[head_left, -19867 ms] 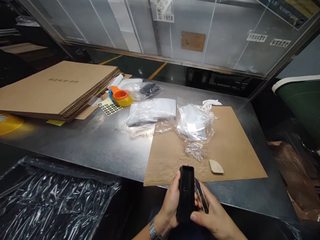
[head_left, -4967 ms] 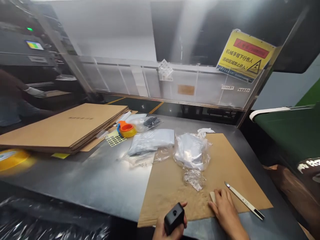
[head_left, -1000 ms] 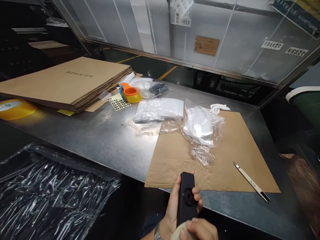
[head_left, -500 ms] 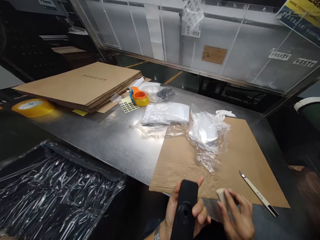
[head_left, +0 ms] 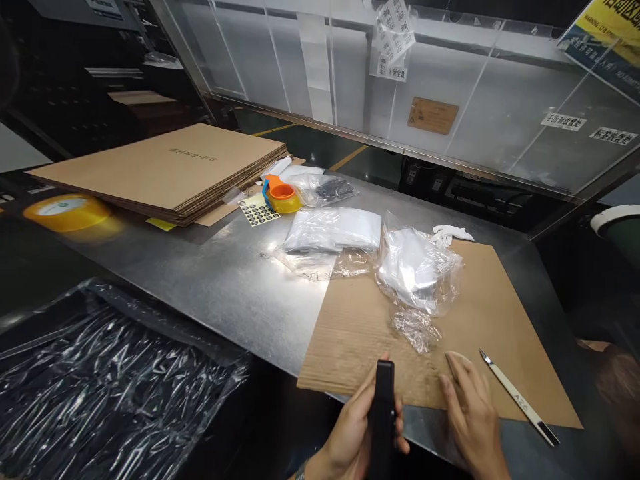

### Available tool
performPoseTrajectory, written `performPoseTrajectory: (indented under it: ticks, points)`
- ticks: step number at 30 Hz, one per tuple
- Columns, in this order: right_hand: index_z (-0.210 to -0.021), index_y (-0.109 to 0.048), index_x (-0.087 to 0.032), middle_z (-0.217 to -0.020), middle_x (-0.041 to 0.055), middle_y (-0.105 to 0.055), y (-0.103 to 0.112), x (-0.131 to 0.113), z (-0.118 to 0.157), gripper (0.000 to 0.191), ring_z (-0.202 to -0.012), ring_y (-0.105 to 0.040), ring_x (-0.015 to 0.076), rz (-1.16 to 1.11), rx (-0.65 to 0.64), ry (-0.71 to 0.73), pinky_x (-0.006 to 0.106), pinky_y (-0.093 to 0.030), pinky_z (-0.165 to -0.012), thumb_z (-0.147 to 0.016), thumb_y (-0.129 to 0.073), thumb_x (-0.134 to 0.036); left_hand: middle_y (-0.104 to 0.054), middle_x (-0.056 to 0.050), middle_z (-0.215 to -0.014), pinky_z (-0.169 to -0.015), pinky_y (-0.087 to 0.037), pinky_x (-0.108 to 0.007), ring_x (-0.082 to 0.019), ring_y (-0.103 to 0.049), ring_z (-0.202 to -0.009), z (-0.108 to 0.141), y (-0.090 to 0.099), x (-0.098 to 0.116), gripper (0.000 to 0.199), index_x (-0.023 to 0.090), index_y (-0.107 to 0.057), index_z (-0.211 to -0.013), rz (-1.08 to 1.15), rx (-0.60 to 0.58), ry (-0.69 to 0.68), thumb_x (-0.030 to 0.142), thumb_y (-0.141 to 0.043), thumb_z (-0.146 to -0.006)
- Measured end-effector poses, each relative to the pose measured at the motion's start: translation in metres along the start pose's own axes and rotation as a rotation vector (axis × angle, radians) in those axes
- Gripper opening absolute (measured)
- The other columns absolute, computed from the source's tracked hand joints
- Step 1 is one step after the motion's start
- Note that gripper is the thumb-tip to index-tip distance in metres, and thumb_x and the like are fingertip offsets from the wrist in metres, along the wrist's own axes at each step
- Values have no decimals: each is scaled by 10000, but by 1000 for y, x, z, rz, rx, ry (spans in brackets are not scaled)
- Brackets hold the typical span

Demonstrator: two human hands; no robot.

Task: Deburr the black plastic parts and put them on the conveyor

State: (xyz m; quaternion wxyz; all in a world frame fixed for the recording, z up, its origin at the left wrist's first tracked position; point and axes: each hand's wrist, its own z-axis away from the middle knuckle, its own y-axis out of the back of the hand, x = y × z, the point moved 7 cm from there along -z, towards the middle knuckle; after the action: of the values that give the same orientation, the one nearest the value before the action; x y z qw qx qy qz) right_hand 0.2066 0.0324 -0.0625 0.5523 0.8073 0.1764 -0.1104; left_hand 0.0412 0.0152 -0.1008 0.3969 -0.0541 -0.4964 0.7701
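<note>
By table edge, L hand grips blk part; R hand half-curled by cdbd, can't tell grip.

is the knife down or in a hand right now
Down: the knife lies on the cardboard, with a visible gap between it and the right hand; its black end juts past the cardboard's edge.

Black part: lower end cut off below; broad faces turned from sight. Left hand: partly hidden behind the part. Right hand: its grasp is obscured from here. Yellow sign: cut off at upper right. Printing on cardboard stack: blurred, illegible.
</note>
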Motion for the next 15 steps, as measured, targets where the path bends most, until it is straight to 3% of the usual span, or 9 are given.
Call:
performPoseTrajectory:
  ticks: [3,5,7,9,11,15]
  points:
    - [-1326,-417,-219,-1106,76,-622,-8,-39,13,451,-879,-640,166,-376,-238,52,235,-542,-712,-895,-471,-338,-620,-58,-1010,-698,-503,-331,-164,-597,-742,2,11,9,774,317,-213,-1411,-134,124,-148,242,-646,-774]
    - [-1365,-374,-214,-1003,60,-662,-19,-56,22,566,-747,-657,145,-613,-377,21,206,-543,-640,-848,-553,-359,-513,-73,-1295,-886,-448,-321,-205,-560,-1036,4,15,17,773,321,-270,-1395,-204,136,-261,217,-680,-748]
    - [-1352,-403,-196,-857,41,-684,-30,-57,27,575,-659,-651,139,-751,-408,-123,210,-540,-602,-833,-570,-380,-425,-67,-1403,-1011,-343,-305,-219,-421,-1237,5,15,24,739,298,-319,-1382,-262,102,-328,213,-685,-745]
    - [-1280,-499,-186,-750,32,-685,-37,-51,29,481,-622,-648,141,-881,-372,-305,236,-545,-620,-853,-534,-405,-471,-89,-1370,-1033,-318,-337,-237,-420,-1246,7,12,28,704,272,-356,-1370,-308,60,-331,229,-683,-747]
    - [-1192,-582,-188,-768,55,-702,-42,-49,29,419,-675,-665,164,-1022,-344,-422,285,-549,-686,-858,-514,-433,-550,-106,-1289,-1014,-336,-372,-257,-487,-1182,9,8,31,640,247,-423,-1333,-319,48,-320,253,-682,-748]
    - [-1155,-618,-207,-966,102,-708,-44,-60,27,385,-898,-668,225,-1074,-413,-384,363,-526,-798,-856,-516,-426,-654,-99,-1117,-985,-352,-353,-250,-548,-1096,10,2,29,383,186,-625,-1118,-195,51,-253,295,-675,-754]
